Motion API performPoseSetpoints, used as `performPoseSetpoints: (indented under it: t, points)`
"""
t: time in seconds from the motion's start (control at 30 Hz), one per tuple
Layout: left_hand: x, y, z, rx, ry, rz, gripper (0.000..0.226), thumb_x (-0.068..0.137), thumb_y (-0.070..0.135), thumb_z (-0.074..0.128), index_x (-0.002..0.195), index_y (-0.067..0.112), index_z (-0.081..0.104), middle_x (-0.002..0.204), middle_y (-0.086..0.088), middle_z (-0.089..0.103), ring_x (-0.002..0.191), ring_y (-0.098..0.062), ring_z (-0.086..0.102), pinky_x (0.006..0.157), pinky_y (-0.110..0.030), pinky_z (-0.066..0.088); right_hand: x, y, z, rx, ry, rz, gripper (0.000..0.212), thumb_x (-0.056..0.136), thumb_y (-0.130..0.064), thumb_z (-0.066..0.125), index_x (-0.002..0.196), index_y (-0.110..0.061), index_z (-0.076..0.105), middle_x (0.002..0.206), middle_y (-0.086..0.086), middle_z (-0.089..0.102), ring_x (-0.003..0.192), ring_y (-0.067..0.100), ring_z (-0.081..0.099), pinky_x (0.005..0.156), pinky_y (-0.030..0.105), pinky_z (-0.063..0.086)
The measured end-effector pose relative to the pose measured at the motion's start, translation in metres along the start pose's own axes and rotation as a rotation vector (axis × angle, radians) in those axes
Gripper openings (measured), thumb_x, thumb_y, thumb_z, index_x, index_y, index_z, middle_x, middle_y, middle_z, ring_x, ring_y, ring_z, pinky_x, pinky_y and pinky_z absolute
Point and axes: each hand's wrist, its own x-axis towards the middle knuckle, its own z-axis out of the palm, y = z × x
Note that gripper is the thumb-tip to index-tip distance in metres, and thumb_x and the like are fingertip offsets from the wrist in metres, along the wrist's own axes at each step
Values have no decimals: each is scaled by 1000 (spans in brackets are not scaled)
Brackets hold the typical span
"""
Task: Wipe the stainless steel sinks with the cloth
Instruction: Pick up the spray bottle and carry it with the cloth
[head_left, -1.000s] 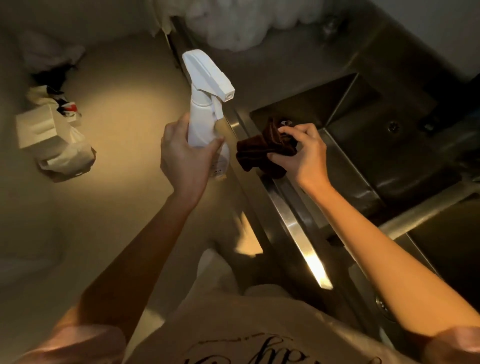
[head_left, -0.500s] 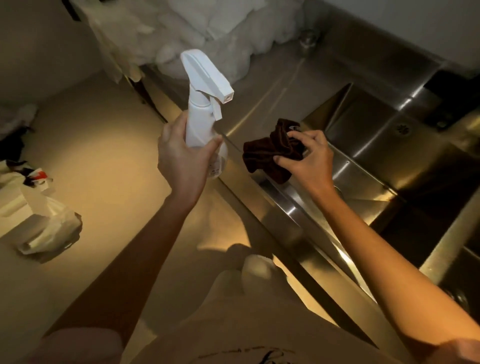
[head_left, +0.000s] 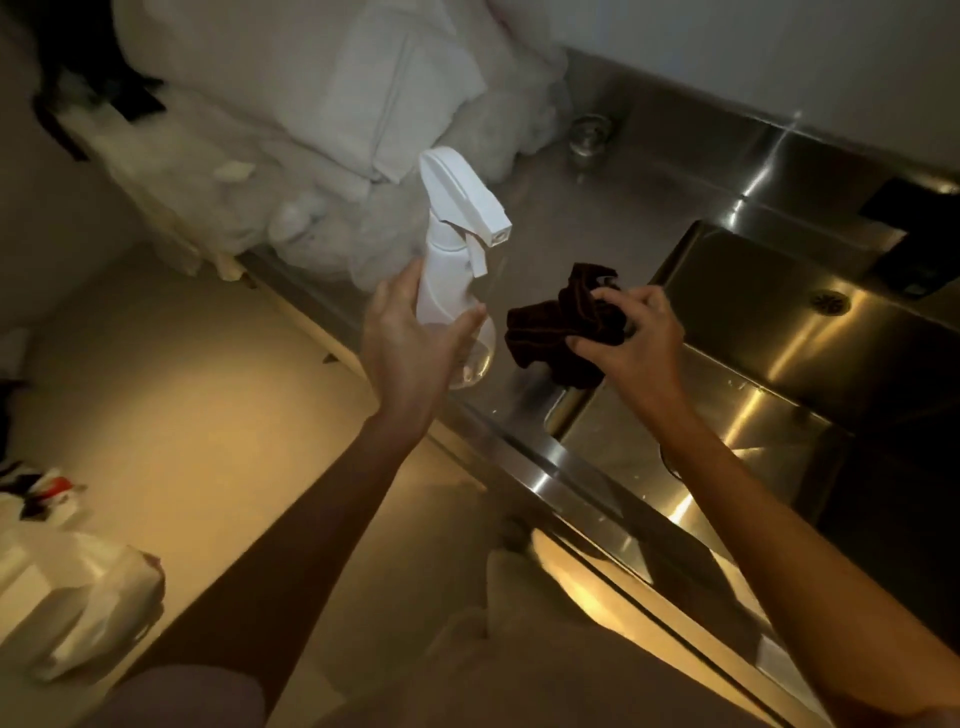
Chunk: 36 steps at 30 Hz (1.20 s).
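Note:
My left hand (head_left: 408, 345) holds a white spray bottle (head_left: 452, 244) upright by its neck, nozzle pointing right toward the sink. My right hand (head_left: 636, 340) grips a bunched dark brown cloth (head_left: 563, 325) just above the near left corner of the stainless steel sink (head_left: 769, 364). The cloth hangs partly over the sink's rim. A round drain (head_left: 829, 301) shows on the basin floor, farther right.
White plastic bags (head_left: 337, 130) are piled on the steel counter (head_left: 587, 208) left of the sink. A small glass (head_left: 589, 137) stands by the back wall. Bags and boxes (head_left: 67, 597) lie on the floor at lower left.
The view has swung up and left toward the counter. Both hands stay together, bottle and cloth still held; the cloth now sits over the sink's near left corner.

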Motion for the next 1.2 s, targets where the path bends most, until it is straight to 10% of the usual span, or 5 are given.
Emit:
performPoseSetpoints:
  t: [0.67,1.2]
  points:
    - [122,42,116,-144,-375,265,64,69,46,77,125,26,55,110,8,54,96,-5,50,78,-26,46,58,21,-25,-108,390,264,54,66,-15,82,116,-18,63,103,-8,45,91,-13,44,80,-1,38]
    - [228,37,164,-255,-614,478,64,73,45,75,127,20,54,120,-1,55,109,-19,52,88,-42,49,91,-31,28,-249,655,448,54,66,-17,82,117,-19,64,103,-10,47,98,4,48,81,6,38]
